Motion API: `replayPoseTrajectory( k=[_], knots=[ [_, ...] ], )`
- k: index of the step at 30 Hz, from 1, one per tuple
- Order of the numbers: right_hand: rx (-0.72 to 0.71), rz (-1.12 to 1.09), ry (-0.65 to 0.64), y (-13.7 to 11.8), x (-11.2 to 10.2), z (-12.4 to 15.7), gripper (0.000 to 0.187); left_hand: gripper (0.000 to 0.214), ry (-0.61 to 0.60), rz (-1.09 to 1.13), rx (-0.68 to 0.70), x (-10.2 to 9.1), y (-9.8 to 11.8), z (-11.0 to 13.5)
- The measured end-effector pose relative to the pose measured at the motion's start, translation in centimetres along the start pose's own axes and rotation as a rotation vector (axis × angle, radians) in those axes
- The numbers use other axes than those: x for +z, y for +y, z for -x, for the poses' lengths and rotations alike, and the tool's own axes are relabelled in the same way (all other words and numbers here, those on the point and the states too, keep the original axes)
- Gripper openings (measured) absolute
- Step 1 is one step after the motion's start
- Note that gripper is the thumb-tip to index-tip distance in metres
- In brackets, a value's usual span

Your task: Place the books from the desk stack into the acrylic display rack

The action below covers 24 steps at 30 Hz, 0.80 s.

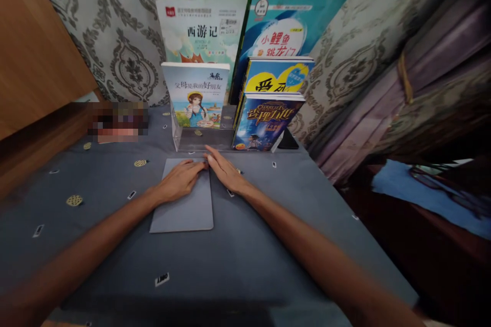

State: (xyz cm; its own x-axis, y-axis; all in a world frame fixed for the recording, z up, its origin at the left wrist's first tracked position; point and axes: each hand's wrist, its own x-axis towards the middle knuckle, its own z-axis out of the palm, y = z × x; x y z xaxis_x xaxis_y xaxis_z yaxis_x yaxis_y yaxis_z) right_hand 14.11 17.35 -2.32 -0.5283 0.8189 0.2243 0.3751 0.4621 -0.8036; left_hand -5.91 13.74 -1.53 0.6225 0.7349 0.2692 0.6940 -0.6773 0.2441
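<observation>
A thin plain grey book point(187, 217) with a rounded lower corner lies flat on the cloth-covered table. My left hand point(182, 181) rests palm down across its upper part, fingers reaching toward the top right corner. At that same corner my right hand point(227, 172) lies along the right edge, its fingers stretched forward and nearly meeting the left fingertips. Just beyond both hands stands a clear stepped book stand point(201, 139). On its front level are a pale children's book point(197, 94) at left and a dark blue book point(266, 125) at right.
Behind are a Journey to the West book point(203, 20), a teal book point(293, 20) and a yellow book point(280, 74). A wooden panel point(42, 46) borders the left. A purple curtain point(356, 97) hangs at right, near glasses point(441, 181) on blue cloth point(395, 184).
</observation>
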Motion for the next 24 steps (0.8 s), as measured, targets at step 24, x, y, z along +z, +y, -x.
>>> replayPoseTrajectory(
  k=[24],
  knots=[
    [-0.190, 0.385, -0.076, 0.4, 1.0, 0.4, 0.051, 0.038, -0.189, 0.333, 0.085, -2.3, 7.9, 7.5]
  ],
)
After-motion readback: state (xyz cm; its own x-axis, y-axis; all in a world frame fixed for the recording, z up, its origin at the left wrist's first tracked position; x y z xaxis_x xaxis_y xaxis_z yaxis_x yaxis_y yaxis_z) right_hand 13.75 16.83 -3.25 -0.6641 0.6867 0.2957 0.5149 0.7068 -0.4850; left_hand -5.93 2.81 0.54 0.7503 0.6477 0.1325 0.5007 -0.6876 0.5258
